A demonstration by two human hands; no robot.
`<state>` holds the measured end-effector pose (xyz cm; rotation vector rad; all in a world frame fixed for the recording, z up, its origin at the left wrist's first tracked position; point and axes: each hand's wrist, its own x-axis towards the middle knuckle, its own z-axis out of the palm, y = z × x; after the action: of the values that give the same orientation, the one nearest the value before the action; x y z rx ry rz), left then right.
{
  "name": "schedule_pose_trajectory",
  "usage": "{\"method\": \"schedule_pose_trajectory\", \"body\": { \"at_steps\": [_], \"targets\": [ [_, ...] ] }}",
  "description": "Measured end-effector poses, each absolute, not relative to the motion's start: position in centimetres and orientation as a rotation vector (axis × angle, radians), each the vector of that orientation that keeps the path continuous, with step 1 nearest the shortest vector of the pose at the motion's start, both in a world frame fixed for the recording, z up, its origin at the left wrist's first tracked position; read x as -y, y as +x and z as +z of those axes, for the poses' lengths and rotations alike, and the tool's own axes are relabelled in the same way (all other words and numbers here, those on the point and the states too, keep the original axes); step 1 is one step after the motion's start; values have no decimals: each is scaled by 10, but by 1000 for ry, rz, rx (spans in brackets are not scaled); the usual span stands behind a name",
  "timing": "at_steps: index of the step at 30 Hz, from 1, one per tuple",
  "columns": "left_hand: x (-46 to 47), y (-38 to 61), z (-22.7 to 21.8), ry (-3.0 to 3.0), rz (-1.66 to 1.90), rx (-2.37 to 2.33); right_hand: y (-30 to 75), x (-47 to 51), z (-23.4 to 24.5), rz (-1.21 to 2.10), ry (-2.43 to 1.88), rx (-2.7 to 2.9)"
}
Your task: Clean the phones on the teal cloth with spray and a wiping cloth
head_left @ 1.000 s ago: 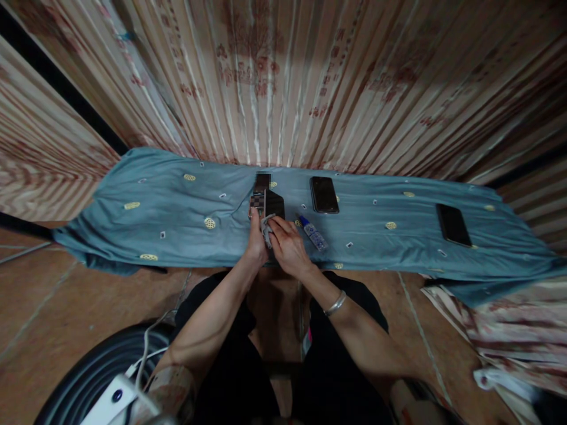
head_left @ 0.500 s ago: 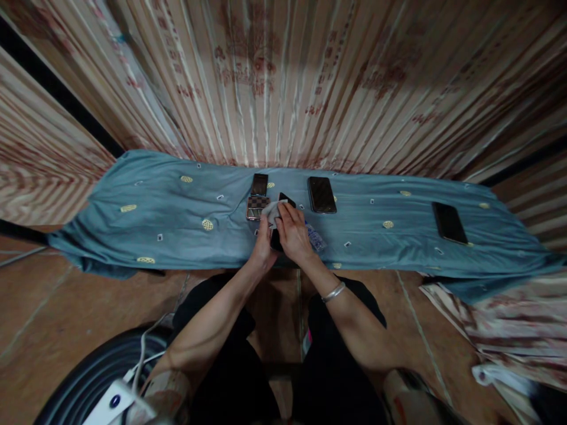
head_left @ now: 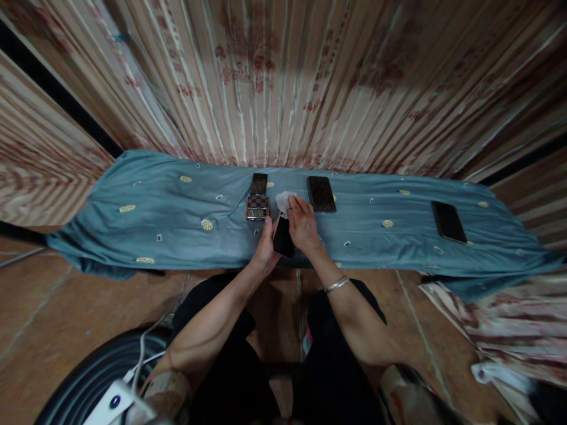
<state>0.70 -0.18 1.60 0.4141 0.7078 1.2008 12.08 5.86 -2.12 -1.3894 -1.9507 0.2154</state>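
Observation:
My left hand [head_left: 266, 251] grips a dark-screened phone [head_left: 283, 237] by its left edge, tilted above the near side of the cloth. In my right hand [head_left: 303, 225] a crumpled whitish wipe [head_left: 284, 202] is pinched, lying over the phone's upper end. Just left of the phone sits a small checkered case [head_left: 257, 208] with a shiny lower part. Behind that case lies a small dark phone-like device [head_left: 259, 184]. My right hand hides part of the held phone's right side.
A blue-green cloth [head_left: 177, 224] with yellow prints covers the narrow table. Two larger dark phones or tablets lie to the right, one near the middle [head_left: 322, 194] and another farther out [head_left: 449, 222]. Curtains [head_left: 274, 88] hang behind. A white power strip [head_left: 110, 404] is at lower left.
My right hand has shifted slightly right with the wipe, uncovering more of the phone's screen. The blue patterned packet seen beside my right hand is now mostly hidden.

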Motion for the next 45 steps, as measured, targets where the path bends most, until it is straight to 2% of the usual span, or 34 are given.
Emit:
{"method": "schedule_pose_trajectory", "body": {
  "at_steps": [12, 26, 45],
  "targets": [
    [-4, -2, 30, 306, 1263, -727, 116, -50, -25, 186, -1355, 1997],
    [-20, -18, 23, 132, 1380, -883, 92, -2, -27, 228, -1110, 2169],
    [-20, -26, 19, 327, 1394, -871, 91, 8, -27, 117, -891, 2189]
  ]
}}
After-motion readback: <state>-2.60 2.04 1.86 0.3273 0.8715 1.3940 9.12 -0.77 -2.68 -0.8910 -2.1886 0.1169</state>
